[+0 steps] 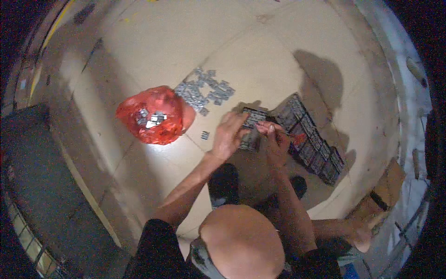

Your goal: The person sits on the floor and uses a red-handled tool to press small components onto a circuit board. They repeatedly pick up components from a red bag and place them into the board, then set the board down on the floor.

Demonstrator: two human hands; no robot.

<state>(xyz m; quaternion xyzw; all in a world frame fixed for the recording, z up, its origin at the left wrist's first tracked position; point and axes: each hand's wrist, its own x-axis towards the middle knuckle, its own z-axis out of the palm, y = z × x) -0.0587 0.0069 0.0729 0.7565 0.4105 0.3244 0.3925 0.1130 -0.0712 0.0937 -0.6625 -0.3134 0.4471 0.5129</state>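
A grey panel marked with a grid of small cells (251,141) lies on the floor in front of me. My left hand (227,136) reaches over its left side, with the fingers apart and the fingertips resting on it. Over the panel's right side, my right hand (276,142) is closed in a pinch. What is between those fingertips is too small to make out. Just right of that hand shows a small red thing (298,138); I cannot tell whether the hand holds it. A row of overlapping dark gridded panels (316,142) stretches out to the right.
Several small grey square pieces (204,90) lie heaped beyond my left hand. Beside them sits a red plastic bag (155,114) with similar pieces in it. Some tiny dark strips (205,135) are on the tiled floor. A cardboard piece (388,186) is at the right.
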